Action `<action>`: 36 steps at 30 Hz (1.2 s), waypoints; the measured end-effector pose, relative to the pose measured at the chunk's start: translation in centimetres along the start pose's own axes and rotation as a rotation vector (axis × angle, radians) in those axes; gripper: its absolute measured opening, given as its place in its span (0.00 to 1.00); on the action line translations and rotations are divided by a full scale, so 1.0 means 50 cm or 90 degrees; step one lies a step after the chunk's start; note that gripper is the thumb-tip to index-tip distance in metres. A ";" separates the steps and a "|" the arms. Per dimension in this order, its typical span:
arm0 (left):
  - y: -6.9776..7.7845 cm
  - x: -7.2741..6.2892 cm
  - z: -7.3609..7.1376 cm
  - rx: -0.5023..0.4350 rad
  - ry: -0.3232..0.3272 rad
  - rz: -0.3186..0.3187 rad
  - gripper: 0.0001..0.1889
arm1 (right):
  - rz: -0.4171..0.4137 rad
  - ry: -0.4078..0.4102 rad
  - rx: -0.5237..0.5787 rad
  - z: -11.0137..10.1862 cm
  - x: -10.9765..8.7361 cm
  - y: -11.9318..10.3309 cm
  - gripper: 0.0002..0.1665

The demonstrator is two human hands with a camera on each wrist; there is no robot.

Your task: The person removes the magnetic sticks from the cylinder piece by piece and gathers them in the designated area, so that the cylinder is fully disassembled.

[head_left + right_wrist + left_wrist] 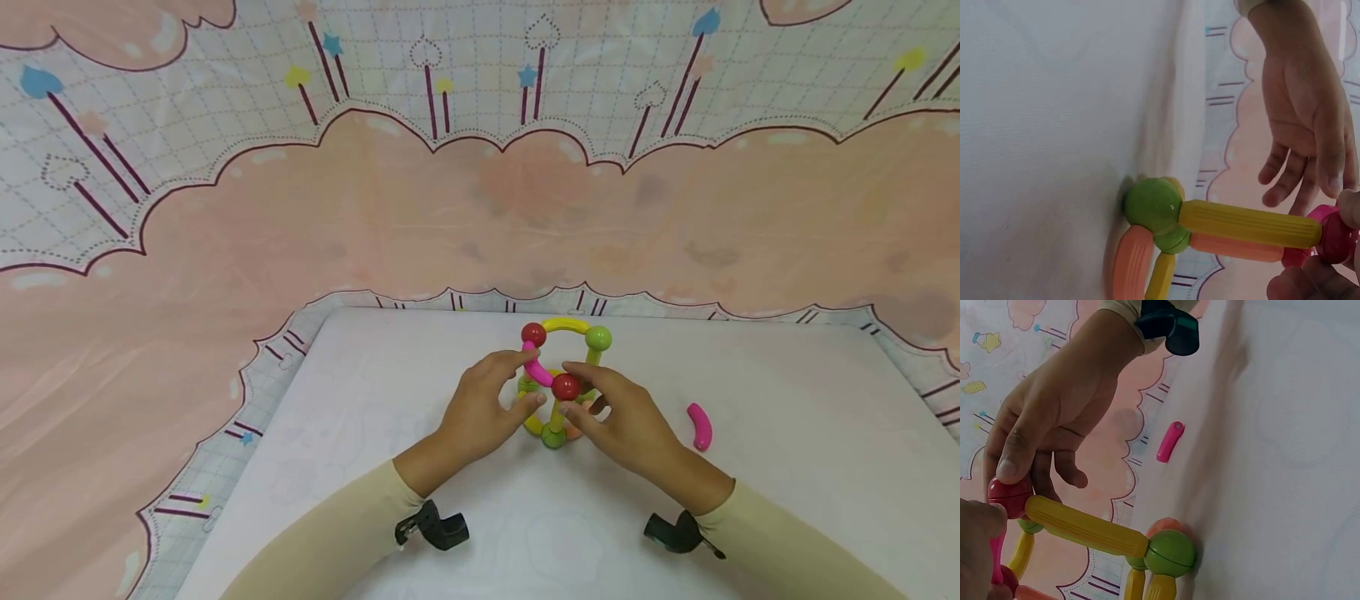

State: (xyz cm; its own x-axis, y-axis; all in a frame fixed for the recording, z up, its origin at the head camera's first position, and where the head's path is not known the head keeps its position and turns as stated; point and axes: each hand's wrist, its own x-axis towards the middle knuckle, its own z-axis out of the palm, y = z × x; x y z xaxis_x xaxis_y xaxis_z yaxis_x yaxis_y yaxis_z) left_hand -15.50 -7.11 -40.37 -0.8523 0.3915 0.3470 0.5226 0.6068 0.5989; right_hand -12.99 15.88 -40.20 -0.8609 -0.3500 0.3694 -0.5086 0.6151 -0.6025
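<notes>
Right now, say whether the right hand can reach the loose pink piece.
Probably yes: nothing lies between the right hand and the loose pink piece, though that hand's grip is on a red ball.

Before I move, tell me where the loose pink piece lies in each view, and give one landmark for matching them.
Head: the loose pink piece is on the table, right of the right hand.
Left wrist: the loose pink piece is close to the picture's middle.
Right wrist: not in it.
Shared landmark: the green ball at the lower end of the front yellow rod.
</notes>
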 end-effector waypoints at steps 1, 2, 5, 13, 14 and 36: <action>0.001 0.001 0.000 0.002 0.001 0.003 0.31 | -0.006 0.003 0.002 0.001 0.001 -0.001 0.37; 0.002 0.003 0.001 0.003 0.002 0.006 0.31 | -0.011 0.006 0.005 0.003 0.002 -0.001 0.37; 0.003 0.005 0.003 0.014 -0.001 0.008 0.30 | -0.027 0.018 0.004 0.006 0.004 -0.001 0.36; 0.006 0.011 0.008 0.036 -0.009 0.012 0.26 | -0.052 0.039 0.012 0.010 0.008 0.000 0.34; 0.006 0.012 0.008 0.036 -0.007 0.014 0.25 | -0.053 0.040 0.013 0.011 0.008 0.000 0.34; -0.003 0.017 0.001 0.050 -0.017 0.049 0.16 | -0.036 0.042 0.033 0.013 0.009 0.003 0.33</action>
State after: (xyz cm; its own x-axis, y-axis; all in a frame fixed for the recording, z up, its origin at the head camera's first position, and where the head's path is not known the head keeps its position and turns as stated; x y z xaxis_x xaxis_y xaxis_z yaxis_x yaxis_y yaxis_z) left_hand -16.28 -6.81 -40.21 -0.8093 0.4568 0.3692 0.5873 0.6259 0.5131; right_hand -13.46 15.34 -40.56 -0.8289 -0.3347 0.4482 -0.5576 0.5581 -0.6145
